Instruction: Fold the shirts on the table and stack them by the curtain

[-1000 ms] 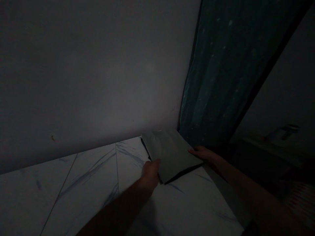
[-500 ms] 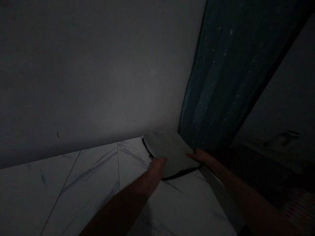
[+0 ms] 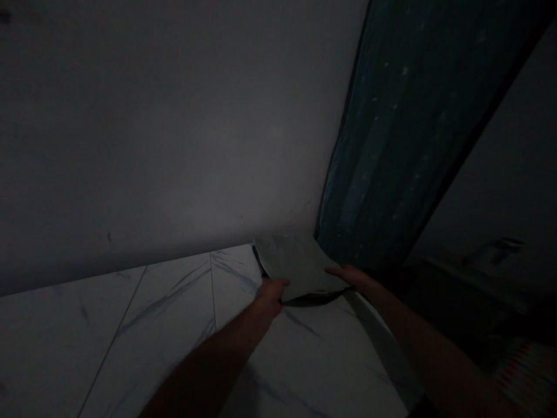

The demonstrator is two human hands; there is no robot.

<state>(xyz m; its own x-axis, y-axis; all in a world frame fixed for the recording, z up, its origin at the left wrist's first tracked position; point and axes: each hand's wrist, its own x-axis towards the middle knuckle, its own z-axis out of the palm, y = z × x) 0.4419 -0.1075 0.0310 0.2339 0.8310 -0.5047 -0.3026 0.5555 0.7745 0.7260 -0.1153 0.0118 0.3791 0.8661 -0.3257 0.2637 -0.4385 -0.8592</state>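
Observation:
In dim light, a flat grey-green sheet [image 3: 296, 264] lies tilted at the far corner of a white marbled tiled surface [image 3: 174, 325], against the wall. My left hand [image 3: 270, 292] grips its near left edge, fingers closed on it. My right hand [image 3: 354, 277] holds its right edge, fingers laid along the sheet. A dark gap shows beneath the sheet's front edge, so that edge is raised off the tiles.
A plain grey wall [image 3: 174, 133] rises behind the tiles. A dark teal curtain [image 3: 400, 128] hangs at the right, touching the sheet's far corner. Beyond it is a dark area with a faint pale object [image 3: 496, 249]. Striped cloth [image 3: 526, 371] shows at bottom right.
Both hands have pushed the sheet farther back toward the wall corner, and it now looks shorter and more tilted. The view has shifted slightly.

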